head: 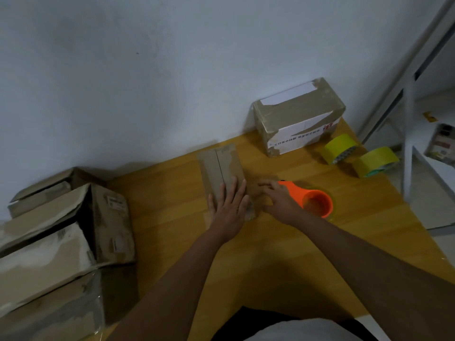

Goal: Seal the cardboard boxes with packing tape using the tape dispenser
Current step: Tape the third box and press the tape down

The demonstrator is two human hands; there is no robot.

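Left hand (230, 207) pressing flat with straight fingers on small cardboard box (221, 168) mid wooden table (172, 205), right hand (278, 200) gripping orange tape dispenser (312, 200) beside box

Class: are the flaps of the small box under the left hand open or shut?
Shut: both flaps lie flat, meeting at a seam on the small box.
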